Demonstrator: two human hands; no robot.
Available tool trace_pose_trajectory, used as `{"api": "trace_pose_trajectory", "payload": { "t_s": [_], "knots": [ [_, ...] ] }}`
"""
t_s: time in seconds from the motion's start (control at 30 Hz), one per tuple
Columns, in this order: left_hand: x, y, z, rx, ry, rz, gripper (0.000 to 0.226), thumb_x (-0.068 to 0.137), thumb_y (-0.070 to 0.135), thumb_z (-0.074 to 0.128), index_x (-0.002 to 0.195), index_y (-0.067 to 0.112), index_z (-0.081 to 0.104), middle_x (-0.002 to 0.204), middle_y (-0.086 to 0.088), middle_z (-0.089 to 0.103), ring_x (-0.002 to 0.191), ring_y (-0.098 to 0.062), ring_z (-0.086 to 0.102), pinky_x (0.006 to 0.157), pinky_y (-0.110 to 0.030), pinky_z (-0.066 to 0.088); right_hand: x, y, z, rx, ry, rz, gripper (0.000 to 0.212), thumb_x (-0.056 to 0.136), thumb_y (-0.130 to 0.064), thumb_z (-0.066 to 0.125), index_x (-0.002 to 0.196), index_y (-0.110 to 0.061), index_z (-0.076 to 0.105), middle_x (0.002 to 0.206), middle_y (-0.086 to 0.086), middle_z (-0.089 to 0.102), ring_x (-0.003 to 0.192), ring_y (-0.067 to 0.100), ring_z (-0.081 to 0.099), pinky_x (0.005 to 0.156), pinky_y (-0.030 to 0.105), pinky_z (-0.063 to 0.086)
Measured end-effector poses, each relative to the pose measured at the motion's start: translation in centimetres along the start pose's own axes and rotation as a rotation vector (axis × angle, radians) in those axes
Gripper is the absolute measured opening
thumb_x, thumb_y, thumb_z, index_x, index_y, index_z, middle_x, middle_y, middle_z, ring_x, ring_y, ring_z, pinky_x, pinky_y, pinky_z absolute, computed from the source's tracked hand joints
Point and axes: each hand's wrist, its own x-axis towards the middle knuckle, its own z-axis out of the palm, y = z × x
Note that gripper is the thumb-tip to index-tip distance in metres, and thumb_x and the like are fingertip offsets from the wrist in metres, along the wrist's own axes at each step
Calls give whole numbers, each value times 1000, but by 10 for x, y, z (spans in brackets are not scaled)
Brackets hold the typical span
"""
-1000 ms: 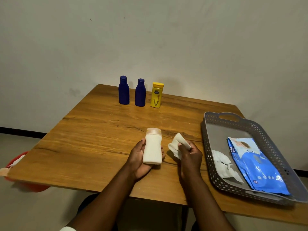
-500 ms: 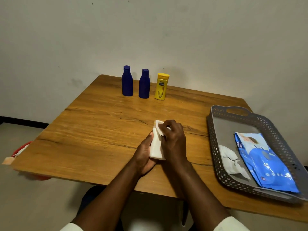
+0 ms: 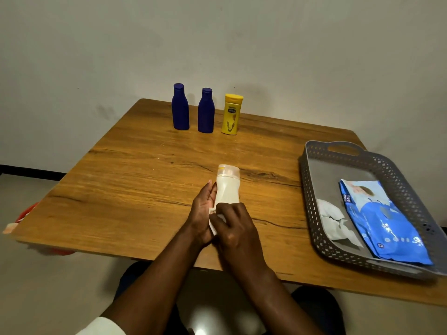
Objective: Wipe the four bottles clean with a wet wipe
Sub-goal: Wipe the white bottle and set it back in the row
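— White bottle (image 3: 227, 189): where does it sit against the hands?

— Between them, near the table's (image 3: 135, 180) front edge. The left hand (image 3: 201, 213) cradles it from the left side, fingers curled behind the body, thumb along the near flank. The cap end points away from the person, toward the wall, and the base is tucked down by the palms.

— And the right hand?

— The right hand (image 3: 233, 228) is curled over the bottle's lower end, knuckles up, pinching a white wet wipe (image 3: 213, 226) against the plastic. Only a crumpled bit of the wipe shows — at the gap between the two hands. The bottle's upper half and its translucent cap stick out beyond the fingers, uncovered.

— The other bottles?

— Standing upright in a row at the far edge, well apart from the hands: the left blue bottle (image 3: 180, 107), the right blue bottle (image 3: 206, 111) just beside it, then the yellow bottle (image 3: 231, 114).

— Anything to the right?

— A grey perforated tray (image 3: 314, 201) on the table's right side — inside it a blue wipes pack (image 3: 382, 223), with crumpled white wipes (image 3: 333, 221) lying just to its left. At the table's left edge, lower down, something red (image 3: 26, 212) shows partly; I cannot tell what it is.
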Motion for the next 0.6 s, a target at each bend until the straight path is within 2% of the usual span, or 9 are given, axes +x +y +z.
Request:
{"api": "trace_pose_trajectory", "payload": {
  "t_s": [0.13,0.23,0.33,0.43,0.53,0.6],
  "knots": [
    [1,-1,-1,4,-80,-50,81,72,50,71,133,3,48,100,-16,57,87,-26,56,84,-39,43,-11,-3,-3,-31,8,-20,24,67,-4,80,89,-5,69,98,10,64,91,23,51,66,31,47],
    [1,-3,-1,-10,-69,-48,74,82,52,60,135,2,46,100,-16,59,85,-26,59,80,-39,48,-20,2,-5,4,-4,-33,19,71,-1,78,87,-5,69,98,10,62,92,23,51,62,30,47],
    [-4,-1,4,-32,-68,-22,61,85,53,50,122,4,55,94,-15,62,81,-23,61,78,-36,49,-20,14,-15,324,125,163,27,70,4,79,92,-9,71,103,6,60,98,15,53,75,19,47],
    [-9,0,6,21,-79,9,59,79,54,61,114,7,62,94,-14,65,82,-23,63,78,-38,50,5,30,-36,762,294,504,40,73,17,68,97,-15,72,102,1,58,98,1,56,78,16,51],
    [-6,-1,3,98,-75,3,80,67,55,76,126,6,55,97,-15,65,83,-24,64,77,-39,51,44,51,-44,669,353,585,46,78,22,56,101,-16,70,97,1,59,90,-9,55,74,3,43],
    [-5,-3,4,107,-66,8,71,75,53,70,126,7,54,96,-16,64,81,-25,63,78,-40,50,62,58,-40,638,317,559,38,80,18,59,100,-12,71,96,1,58,86,-10,55,71,2,41]
  ]
}}
